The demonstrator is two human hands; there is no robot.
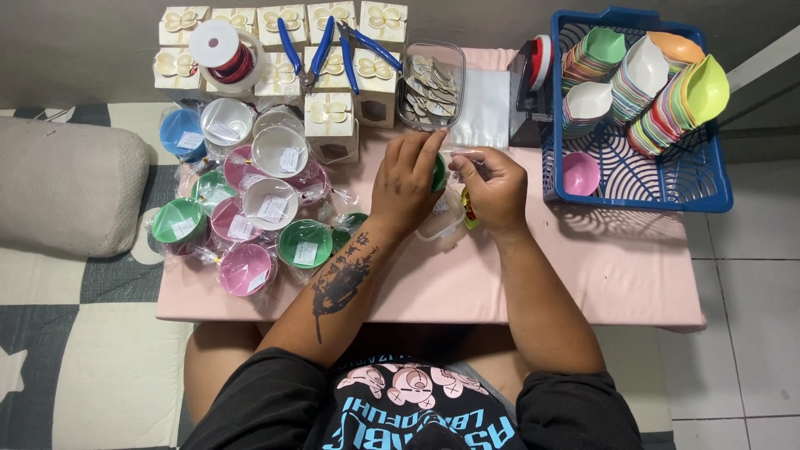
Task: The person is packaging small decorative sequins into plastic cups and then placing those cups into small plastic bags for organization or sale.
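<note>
Green plastic shows between the two hands: a small green bowl (438, 173), mostly hidden, sits under the fingers of the left hand (405, 185), which curls over it and grips it from above. Only a narrow edge shows, running away from the person, so which way its mouth faces cannot be told. The right hand (492, 188) is just beside it, thumb and fingertips pinching the top edge of a clear plastic bag (442, 218); the bag's long axis runs from the hands back toward the person, its lower end resting on the pink bench (600, 267). Left of the left hand lies a heap of bagged bowls (250, 218) in green, pink, white and blue. Beyond the hands stands a clear tub of tags (429, 83), with blue pliers (325, 52) on cream boxes. Right of the right hand is a blue basket (717, 179) of stacked bowls.
</note>
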